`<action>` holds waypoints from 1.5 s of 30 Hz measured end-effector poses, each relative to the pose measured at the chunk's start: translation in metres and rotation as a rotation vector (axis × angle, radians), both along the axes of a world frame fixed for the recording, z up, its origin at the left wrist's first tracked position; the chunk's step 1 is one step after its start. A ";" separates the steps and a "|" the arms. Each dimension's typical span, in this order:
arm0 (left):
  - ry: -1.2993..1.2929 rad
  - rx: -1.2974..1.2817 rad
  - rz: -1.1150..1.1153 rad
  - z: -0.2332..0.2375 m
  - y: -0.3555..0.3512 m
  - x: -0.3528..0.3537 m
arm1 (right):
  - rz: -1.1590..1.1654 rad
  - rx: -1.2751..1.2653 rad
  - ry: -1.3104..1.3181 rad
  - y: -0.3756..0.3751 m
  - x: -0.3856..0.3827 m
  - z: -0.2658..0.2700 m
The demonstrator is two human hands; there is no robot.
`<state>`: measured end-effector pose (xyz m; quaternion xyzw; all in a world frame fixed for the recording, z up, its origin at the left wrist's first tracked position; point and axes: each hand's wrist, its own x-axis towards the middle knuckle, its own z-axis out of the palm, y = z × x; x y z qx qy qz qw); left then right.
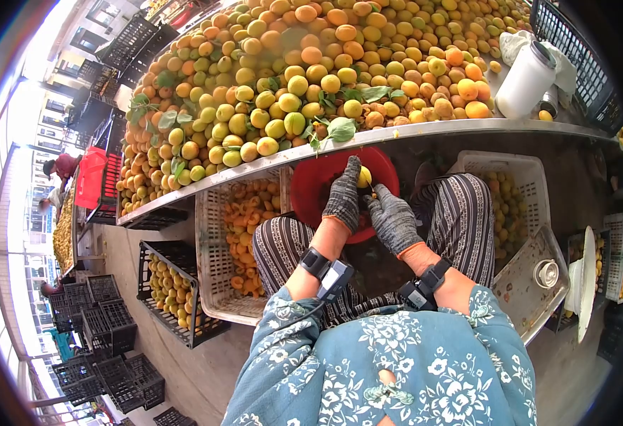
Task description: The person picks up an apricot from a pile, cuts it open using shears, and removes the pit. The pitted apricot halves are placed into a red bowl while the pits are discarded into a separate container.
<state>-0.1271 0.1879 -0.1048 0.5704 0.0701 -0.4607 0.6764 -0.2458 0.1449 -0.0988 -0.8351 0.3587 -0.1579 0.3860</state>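
Note:
Both of my hands wear grey knitted gloves and meet above a red tub (pixel 306 188) between my knees. My left hand (pixel 343 193) is closed on a yellow apricot (pixel 363 177), which shows at the side facing my right hand. Just below the fruit, the fingers of my right hand (pixel 394 216) are pinched together. Something small and dark shows at those fingertips, too small to make out. The inside of the tub is mostly hidden behind my hands.
A metal-edged table (pixel 397 135) heaped with apricots (pixel 276 106) spans the front. Left of my legs stand a white crate (pixel 208 248) of split apricots and a black crate (pixel 191 280) of whole ones. Another white crate (pixel 531 167) is at right. A white jar (pixel 528 82) stands on the table.

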 end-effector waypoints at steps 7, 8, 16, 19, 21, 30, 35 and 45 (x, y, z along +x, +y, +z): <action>0.101 -0.031 0.052 0.008 0.001 -0.005 | 0.150 -0.137 0.263 -0.008 0.002 0.010; 0.097 -0.052 0.079 0.004 0.000 -0.006 | 0.166 -0.156 0.271 -0.009 0.002 0.007; 0.059 -0.195 0.146 -0.004 0.000 -0.009 | 0.043 0.114 0.009 0.001 0.001 0.003; 0.095 -0.244 0.148 0.000 0.001 -0.014 | 0.054 0.279 -0.133 -0.001 -0.001 -0.002; 0.109 -0.253 0.139 -0.001 0.002 -0.012 | 0.065 0.358 -0.210 -0.003 -0.002 -0.006; 0.219 -0.277 0.186 0.010 0.006 0.020 | 0.142 0.434 -0.094 -0.030 -0.024 0.042; 0.361 -0.303 -0.089 0.019 0.011 0.010 | 0.006 0.385 -0.249 -0.044 -0.025 0.060; 0.223 -0.356 -0.318 0.035 0.018 -0.013 | 0.223 0.568 -0.446 -0.045 -0.011 0.049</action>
